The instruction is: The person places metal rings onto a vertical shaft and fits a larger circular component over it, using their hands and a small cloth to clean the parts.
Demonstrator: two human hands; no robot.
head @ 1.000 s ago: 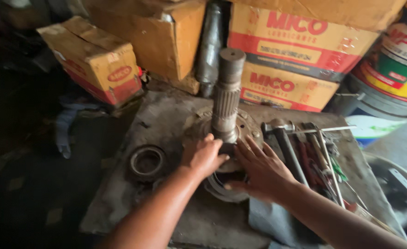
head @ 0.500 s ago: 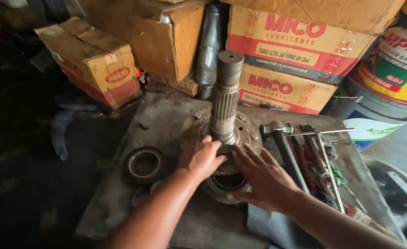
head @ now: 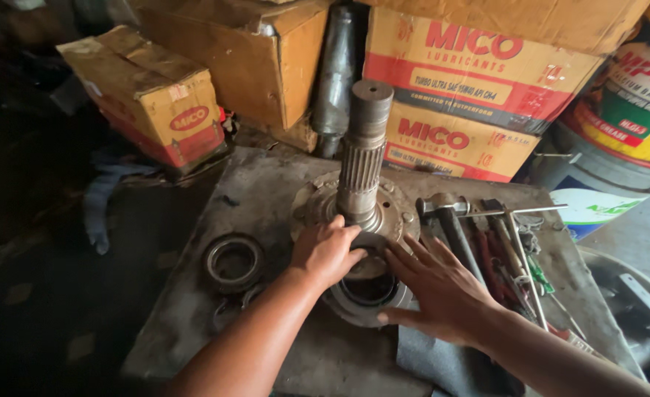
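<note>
Left hand (head: 327, 252) lies palm-down on the near rim of the flange (head: 317, 206), fingers curled over the edge at the base of the splined shaft (head: 361, 151), which stands upright mid-slab (head: 266, 184). Right hand (head: 434, 289) is spread flat, fingers open, thumb on the ring housing (head: 369, 294) just below the flange; gripping nothing. Loose bearing (head: 234, 261) sits left of the hands, apart from them. Hammer (head: 446, 217) and other tools lie right. Cardboard boxes (head: 457, 110) behind.
</note>
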